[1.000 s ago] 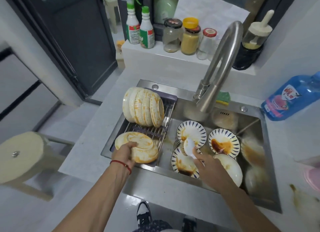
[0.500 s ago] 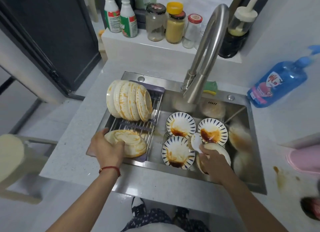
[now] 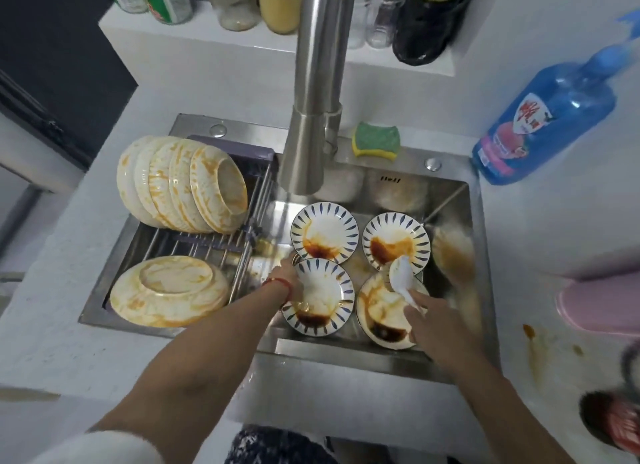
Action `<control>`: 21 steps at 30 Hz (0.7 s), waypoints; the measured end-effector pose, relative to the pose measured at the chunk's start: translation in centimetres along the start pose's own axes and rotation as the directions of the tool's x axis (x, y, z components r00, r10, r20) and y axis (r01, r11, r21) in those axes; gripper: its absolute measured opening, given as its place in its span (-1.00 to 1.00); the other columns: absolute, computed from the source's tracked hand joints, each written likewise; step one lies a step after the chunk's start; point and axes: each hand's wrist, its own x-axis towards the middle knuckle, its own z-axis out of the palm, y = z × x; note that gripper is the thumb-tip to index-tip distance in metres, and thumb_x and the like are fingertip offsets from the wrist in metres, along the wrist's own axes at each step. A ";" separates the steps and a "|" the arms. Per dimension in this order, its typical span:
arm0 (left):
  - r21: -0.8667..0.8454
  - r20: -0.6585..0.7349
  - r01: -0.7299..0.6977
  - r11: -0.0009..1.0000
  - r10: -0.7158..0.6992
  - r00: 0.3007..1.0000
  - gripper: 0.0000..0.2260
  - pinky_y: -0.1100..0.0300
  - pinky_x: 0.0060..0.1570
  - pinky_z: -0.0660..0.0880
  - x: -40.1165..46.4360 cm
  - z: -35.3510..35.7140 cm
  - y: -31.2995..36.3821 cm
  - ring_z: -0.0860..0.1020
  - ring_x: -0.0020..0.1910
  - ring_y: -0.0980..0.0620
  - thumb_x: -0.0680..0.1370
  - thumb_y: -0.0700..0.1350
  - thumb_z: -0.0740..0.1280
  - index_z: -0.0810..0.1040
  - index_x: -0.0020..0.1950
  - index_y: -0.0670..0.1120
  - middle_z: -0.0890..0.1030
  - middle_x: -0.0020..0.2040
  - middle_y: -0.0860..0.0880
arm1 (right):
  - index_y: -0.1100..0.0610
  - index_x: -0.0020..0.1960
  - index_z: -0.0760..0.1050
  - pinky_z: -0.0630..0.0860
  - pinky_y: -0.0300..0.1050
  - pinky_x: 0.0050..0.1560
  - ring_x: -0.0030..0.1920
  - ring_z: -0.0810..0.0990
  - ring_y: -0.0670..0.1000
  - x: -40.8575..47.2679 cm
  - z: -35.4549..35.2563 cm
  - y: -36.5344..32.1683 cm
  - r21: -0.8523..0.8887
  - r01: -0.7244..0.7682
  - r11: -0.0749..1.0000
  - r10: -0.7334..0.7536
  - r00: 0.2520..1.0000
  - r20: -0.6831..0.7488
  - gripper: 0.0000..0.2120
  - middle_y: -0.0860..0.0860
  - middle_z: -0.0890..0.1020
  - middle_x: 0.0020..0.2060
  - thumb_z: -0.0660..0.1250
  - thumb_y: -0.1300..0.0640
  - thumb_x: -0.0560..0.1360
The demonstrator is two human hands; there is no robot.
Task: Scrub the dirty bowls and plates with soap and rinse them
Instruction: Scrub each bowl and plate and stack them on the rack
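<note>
Three blue-striped plates smeared with brown sauce lie in the steel sink: far left, far right and near left. My left hand reaches the near-left plate's left rim; its fingers are blurred and partly hidden. My right hand grips a white spoon over a sauce-stained bowl. Several stained bowls stand on edge on the sink rack, and one stained bowl lies upside down on it.
The faucet hangs over the sink's middle. A green-yellow sponge lies on the back rim, with a blue soap bottle to its right. More dirty bowls sit blurred at the sink's right. Jars line the ledge; a pink object lies on the right counter.
My left hand let go of the upside-down bowl on the rack and moved right to the near-left striped plate. My right hand still holds the spoon. The view has come closer.
</note>
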 end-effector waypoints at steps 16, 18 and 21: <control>-0.297 0.046 0.038 0.954 -0.026 0.999 -0.61 -0.08 0.04 0.67 2.8 -2.2 -1.8 0.66 0.08 -0.23 0.59 -0.43 0.21 0.48 0.39 -0.21 0.61 0.16 -0.22 | -0.03 0.63 0.12 0.56 0.00 0.01 -0.06 0.63 0.09 -2.8 0.1 -2.0 -0.246 0.026 0.969 -0.025 1.000 0.006 -0.49 0.14 0.65 0.12 0.09 0.06 0.70; -0.418 0.097 0.065 0.906 -0.027 0.995 -0.58 -0.16 0.03 0.66 1.7 -2.9 -2.5 0.69 -0.05 -0.23 0.51 -0.49 0.25 0.50 0.33 -0.24 0.66 0.02 -0.23 | -0.09 0.66 -0.04 0.57 -0.10 -0.08 -0.24 0.56 -0.08 -3.9 0.7 -3.0 -0.348 0.066 0.935 -0.072 0.997 -0.003 -0.43 0.02 0.65 -0.01 0.09 0.07 0.71; -0.597 0.194 0.088 0.797 0.036 0.980 -0.45 -0.25 0.16 0.60 -0.4 -2.7 -3.0 0.69 0.00 -0.32 0.35 -0.59 0.26 0.45 0.32 -0.29 0.72 -0.07 -0.27 | -0.20 0.65 -0.15 0.48 -0.13 -0.18 -0.26 0.53 -0.08 -5.9 1.8 -5.4 -0.344 0.131 0.930 -0.131 0.991 0.023 -0.37 -0.04 0.53 -0.23 0.11 0.06 0.71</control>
